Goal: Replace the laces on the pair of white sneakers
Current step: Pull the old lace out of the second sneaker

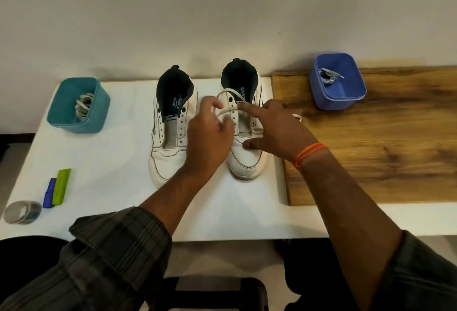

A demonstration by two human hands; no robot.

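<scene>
Two white sneakers with dark collars stand side by side on the white table (118, 152), toes toward me. The left sneaker (170, 125) has bare eyelets. A white lace (228, 92) loops across the upper eyelets of the right sneaker (247, 160). My left hand (210, 135) pinches that lace over the shoe's left eyelet row. My right hand (274, 128) rests on the right sneaker, index finger stretched onto the tongue and thumb pressed on the toe cap. A piece of lace (298, 116) shows beyond my right hand.
A teal bin (99, 103) with laces stands at the back left. A blue bin (321, 93) holding a lace sits on the wooden board (383, 150) at the right. A green and a blue object (58, 188) and a tape roll (22, 212) lie front left.
</scene>
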